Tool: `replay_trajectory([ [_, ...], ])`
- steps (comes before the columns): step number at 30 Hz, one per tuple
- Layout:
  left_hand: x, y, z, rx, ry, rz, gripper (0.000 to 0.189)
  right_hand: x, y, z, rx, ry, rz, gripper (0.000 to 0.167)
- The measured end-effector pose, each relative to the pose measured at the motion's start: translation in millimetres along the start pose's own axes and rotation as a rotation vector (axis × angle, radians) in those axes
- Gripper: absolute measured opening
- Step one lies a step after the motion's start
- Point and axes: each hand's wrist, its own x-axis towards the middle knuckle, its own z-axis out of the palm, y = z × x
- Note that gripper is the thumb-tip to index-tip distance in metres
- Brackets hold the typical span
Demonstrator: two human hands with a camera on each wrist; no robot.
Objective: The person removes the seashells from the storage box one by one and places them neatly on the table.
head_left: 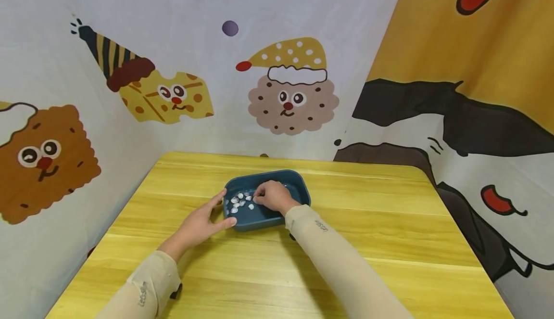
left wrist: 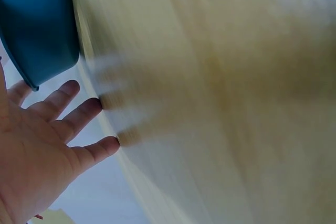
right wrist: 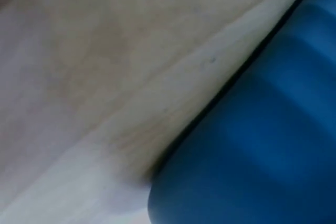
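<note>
A dark blue rectangular tray [head_left: 259, 223] with rounded corners sits on the table. Toward its left end lie several small white pebble-like pieces [head_left: 235, 200], glossy and roundish. My left hand [head_left: 195, 225] is spread at the tray's left end, thumb by the near side and fingers at the rim; the left wrist view shows its straight fingers [left wrist: 79, 121] beside the tray wall. Reaching inside the tray, my right hand [head_left: 274, 196] has its fingers bent and thumb and fingertips together in a pinch at a white piece, which they mostly hide.
The yellow wood-grain table [head_left: 368, 223] extends around the tray on all sides. Behind it hangs a white cloth [head_left: 195, 20] printed with cartoon food faces. A yellow and dark patterned cloth [head_left: 415, 35] hangs at the right. The right wrist view shows only the tray's outer wall and tabletop.
</note>
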Motion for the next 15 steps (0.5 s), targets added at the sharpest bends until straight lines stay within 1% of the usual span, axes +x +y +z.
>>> replay_trajectory([
  [3, -0.4, 0.4, -0.5, -0.001, 0.001, 0.002, 0.102, -0.1, 1.0, -0.3, 0.012, 0.008, 0.003, 0.011],
  [8, -0.7, 0.2, -0.1, -0.005, 0.0, 0.002, 0.105, 0.1, 2.3, -0.6, 0.085, 0.043, 0.002, 0.01],
  [15, -1.6, 1.8, -0.3, -0.016, -0.005, 0.01, 0.106, 2.0, 6.8, -2.1, 0.191, 0.054, -0.027, 0.019],
])
